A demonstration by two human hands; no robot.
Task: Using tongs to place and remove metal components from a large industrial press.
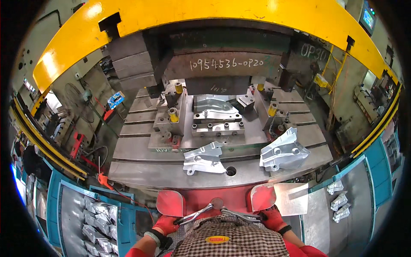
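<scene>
My left hand [167,223], in a red glove, is closed on the end of shiny metal tongs [195,214]; they slant up toward the middle of the red control console [216,192]. My right hand [272,217], also gloved in red, grips a second pair of metal tongs [239,214] angled in toward the same spot. Each hand is by a rounded red guard, the left guard [170,203] and the right guard [263,197]; part of the fingers is hidden. Beyond the console, a bent sheet-metal part [204,159] and a larger formed part [284,150] lie on the press bed.
A shaped metal piece [216,104] rests on the lower die [218,129] under the raised upper die [227,64]. A yellow press beam [214,9] spans overhead. Several formed parts pile in the left bin [68,214]; a few sit on the right table [357,205].
</scene>
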